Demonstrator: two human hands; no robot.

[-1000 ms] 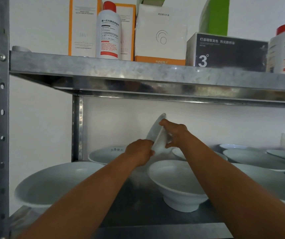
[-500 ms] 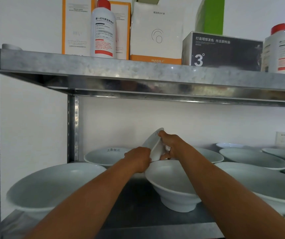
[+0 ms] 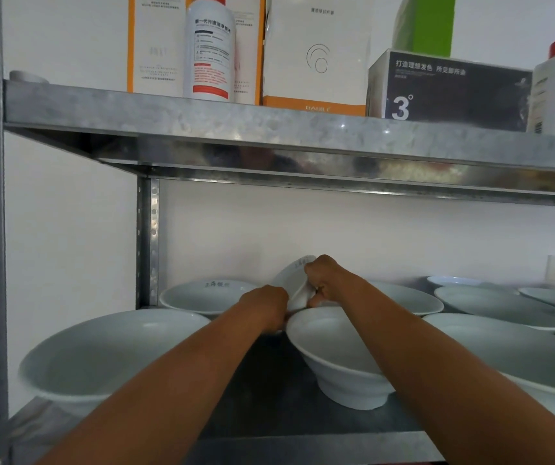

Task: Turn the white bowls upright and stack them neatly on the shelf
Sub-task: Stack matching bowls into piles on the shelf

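Head view: we grip a tilted small white bowl [image 3: 291,280], our left hand [image 3: 264,305] at its lower edge, our right hand [image 3: 323,276] curled over its upper rim, just behind an upright bowl [image 3: 333,350] on the shelf [image 3: 269,380].

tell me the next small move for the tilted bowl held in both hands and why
Probably tip the small white bowl until its opening faces up. It is held tilted on edge between the left hand and right hand, just behind the upright footed bowl, so it cannot stack yet.
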